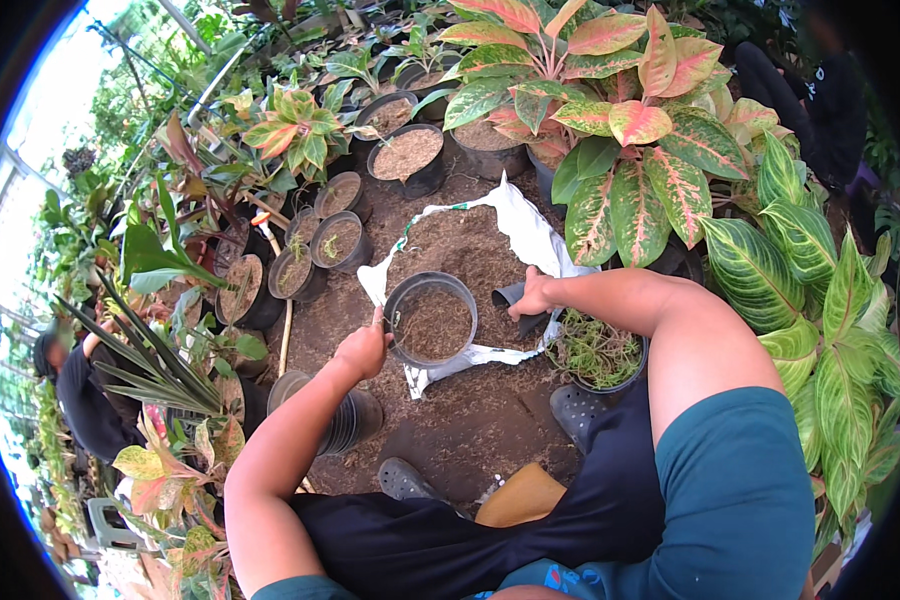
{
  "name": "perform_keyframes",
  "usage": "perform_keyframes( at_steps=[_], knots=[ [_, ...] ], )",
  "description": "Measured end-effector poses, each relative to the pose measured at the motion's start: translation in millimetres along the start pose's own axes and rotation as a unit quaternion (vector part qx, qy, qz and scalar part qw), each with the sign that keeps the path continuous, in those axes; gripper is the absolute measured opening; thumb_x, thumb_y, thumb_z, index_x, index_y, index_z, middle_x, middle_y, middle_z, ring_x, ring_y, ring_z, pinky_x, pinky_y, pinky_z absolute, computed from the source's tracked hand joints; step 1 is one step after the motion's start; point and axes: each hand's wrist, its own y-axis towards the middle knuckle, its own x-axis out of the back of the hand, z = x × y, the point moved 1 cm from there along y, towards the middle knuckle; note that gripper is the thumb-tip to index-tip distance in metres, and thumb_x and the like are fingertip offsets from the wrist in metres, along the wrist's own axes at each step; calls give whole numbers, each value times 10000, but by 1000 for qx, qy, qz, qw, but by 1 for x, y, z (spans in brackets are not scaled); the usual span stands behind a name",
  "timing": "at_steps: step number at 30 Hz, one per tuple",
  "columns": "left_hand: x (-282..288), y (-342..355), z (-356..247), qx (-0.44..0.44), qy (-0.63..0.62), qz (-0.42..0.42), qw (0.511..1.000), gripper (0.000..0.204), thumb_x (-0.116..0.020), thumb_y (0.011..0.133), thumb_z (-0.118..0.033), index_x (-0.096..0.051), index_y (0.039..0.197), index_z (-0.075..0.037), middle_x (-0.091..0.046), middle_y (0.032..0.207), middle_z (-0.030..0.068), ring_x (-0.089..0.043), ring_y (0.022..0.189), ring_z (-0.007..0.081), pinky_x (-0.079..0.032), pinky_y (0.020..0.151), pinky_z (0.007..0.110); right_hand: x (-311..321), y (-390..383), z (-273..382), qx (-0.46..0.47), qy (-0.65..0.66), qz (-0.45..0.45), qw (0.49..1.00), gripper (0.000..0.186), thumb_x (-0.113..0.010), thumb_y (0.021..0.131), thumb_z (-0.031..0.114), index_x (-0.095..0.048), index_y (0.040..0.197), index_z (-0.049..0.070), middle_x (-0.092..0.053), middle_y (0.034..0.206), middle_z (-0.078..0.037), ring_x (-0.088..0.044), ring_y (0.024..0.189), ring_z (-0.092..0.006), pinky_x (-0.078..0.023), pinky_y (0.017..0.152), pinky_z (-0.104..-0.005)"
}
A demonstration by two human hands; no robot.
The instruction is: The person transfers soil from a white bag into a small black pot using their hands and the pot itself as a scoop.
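Observation:
My left hand [363, 350] is closed on the left rim of a round black plant pot [397, 342] that holds brown soil. This pot stands at the near side of an open white sack [532, 222] with loose soil [458, 240] inside it. Over the sack's right part, my right hand [533, 294] grips a small dark pot [510, 298], which is tipped on its side; the fingers partly hide it. Close by on the right, a dark basin [625, 383] is filled with green plant cuttings [595, 350].
Stacked black pots [350, 422] stand beside my left forearm. Several soil-filled pots [410, 160] line the far and left sides. Large red-green leaves [635, 130] and striped green leaves [830, 350] crowd the right. Another person [95, 395] is at the far left.

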Motion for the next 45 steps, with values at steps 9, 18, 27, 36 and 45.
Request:
perform_keyframes(
  at_steps=[9,18,27,36,45],
  knots=[
    [1,10,4,-8,3,11,1000,742,-462,1095,-312,-121,1626,79,-707,1069,345,-699,1016,494,-536,917,558,-3,34,-3,1,231,-6,973,1098,-828,823,420,-131,1532,-46,-341,1564,-242,-507,1386,-363,-587,1011,-480],
    [7,-1,-4,30,22,34,999,738,-452,1107,-316,-103,1643,52,-718,1120,304,-710,1041,456,-546,916,535,22,8,19,87,284,-48,954,1078,-753,875,494,-115,1542,-61,-434,1531,-272,-572,1333,-358,-591,1005,-425],
    [10,0,-7,35,35,58,997,754,-493,1094,-305,-119,1652,35,-720,1193,257,-707,1118,406,-543,964,512,19,-23,56,124,256,-178,942,792,-735,904,544,-359,1319,-16,-591,1253,-214,-676,1047,-262,-596,808,-390],
    [14,-5,-16,36,17,57,998,724,-498,1095,-311,-173,1652,18,-716,1187,256,-702,1118,411,-548,940,503,22,-26,54,163,308,-271,897,631,-756,877,593,-463,1065,67,-664,1033,-166,-675,925,-271,-533,852,-396],
    [0,1,-4,30,2,33,999,764,-520,1091,-315,-119,1663,-6,-715,1159,284,-702,1109,431,-542,920,527,18,-13,42,280,174,-352,876,626,-779,881,556,-503,1066,26,-629,984,-175,-625,951,-340,-487,897,-453]
  ],
)
